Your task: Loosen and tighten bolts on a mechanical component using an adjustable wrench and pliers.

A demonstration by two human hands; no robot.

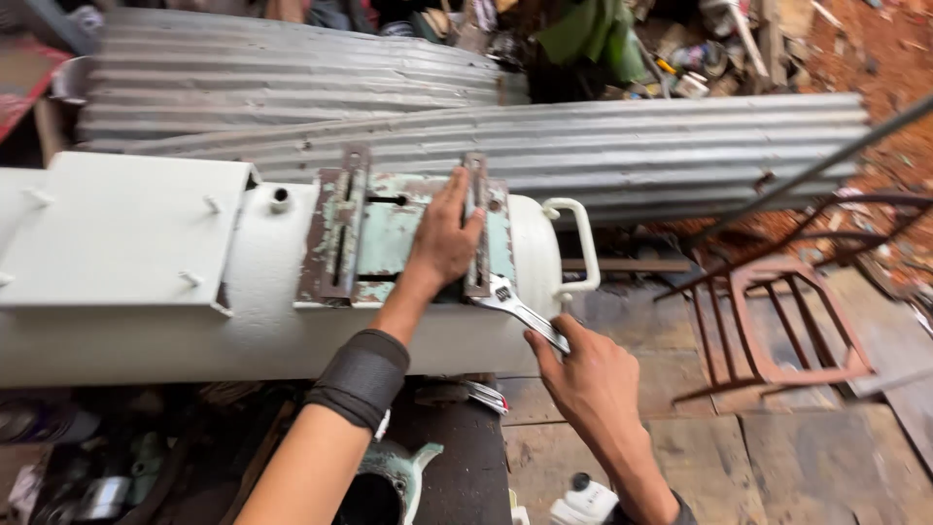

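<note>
White plastic bottle [583,501], dark cap, bottom edge beside right forearm; no labels, signs, screens.

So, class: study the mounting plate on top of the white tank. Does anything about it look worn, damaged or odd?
Yes. The pale green plate on the white tank has peeling paint and brown rust patches, unlike the tank's clean coat. The left hand presses a slotted bar on it; the right hand holds a wrench.
</note>
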